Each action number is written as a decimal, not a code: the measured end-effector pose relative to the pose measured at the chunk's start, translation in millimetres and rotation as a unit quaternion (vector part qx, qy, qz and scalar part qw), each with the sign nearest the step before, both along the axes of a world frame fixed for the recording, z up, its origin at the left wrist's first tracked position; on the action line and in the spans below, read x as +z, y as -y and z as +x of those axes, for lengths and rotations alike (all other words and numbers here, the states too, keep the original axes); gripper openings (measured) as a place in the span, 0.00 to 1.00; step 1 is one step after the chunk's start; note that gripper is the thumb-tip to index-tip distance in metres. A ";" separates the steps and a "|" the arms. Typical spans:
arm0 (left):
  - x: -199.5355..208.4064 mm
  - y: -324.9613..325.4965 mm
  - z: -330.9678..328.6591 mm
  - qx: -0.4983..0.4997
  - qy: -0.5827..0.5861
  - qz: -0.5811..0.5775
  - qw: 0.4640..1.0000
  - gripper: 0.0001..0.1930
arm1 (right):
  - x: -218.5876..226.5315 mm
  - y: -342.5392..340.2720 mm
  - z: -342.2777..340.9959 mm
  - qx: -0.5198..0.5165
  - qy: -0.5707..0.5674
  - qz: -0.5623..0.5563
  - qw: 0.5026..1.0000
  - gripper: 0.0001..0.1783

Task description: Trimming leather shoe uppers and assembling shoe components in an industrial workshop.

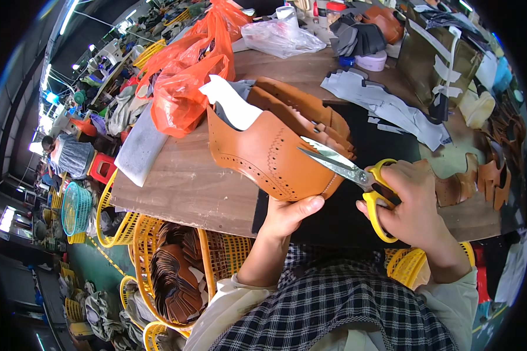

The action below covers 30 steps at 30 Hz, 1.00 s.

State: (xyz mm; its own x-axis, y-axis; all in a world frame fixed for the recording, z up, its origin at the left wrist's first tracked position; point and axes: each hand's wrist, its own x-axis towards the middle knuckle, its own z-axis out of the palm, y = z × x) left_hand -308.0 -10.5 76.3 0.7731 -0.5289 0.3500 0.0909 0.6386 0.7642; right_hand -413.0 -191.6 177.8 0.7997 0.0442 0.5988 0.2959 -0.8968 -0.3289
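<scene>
My left hand (290, 215) grips a tan leather shoe upper (249, 152) by its near edge, thumb on top. Rows of punched holes and a zigzag seam run across the leather, and a white lining piece (240, 111) shows at its far left. In my right hand (413, 202) is a pair of scissors with yellow handles (378, 235); the fingers are through the loops. The blades are slightly parted and lie over the upper's right edge. Whether they touch the leather I cannot tell. More tan uppers (293, 96) lie stacked just behind it.
An orange plastic bag (187, 88) and a grey foam pad (141, 146) lie left on the wooden table (181, 187). Grey lining pieces (386, 102) and brown leather cutouts (459, 184) lie right. Below the left edge stands a yellow basket (141, 263) of leather pieces. A person (70, 155) sits far left.
</scene>
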 end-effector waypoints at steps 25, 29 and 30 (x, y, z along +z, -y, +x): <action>2.1 -2.0 -7.2 -0.010 0.019 0.008 1.000 0.20 | -21.9 -4.3 -3.4 0.045 -0.038 0.064 0.996 0.19; 2.1 -4.3 -7.7 0.005 0.034 0.023 0.999 0.20 | -15.1 -3.6 -3.9 0.018 -0.032 0.024 0.999 0.24; 1.9 -4.6 -7.7 0.007 0.036 0.026 0.999 0.20 | -13.3 -3.8 -3.9 0.009 -0.047 0.020 0.999 0.25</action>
State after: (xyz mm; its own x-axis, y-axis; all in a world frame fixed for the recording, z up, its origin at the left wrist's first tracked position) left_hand -315.7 -5.9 78.2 0.7551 -0.5364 0.3768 0.0259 0.5988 0.8005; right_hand -417.0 -187.8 164.6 0.8517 0.0366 0.5228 0.2775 -0.8778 -0.3906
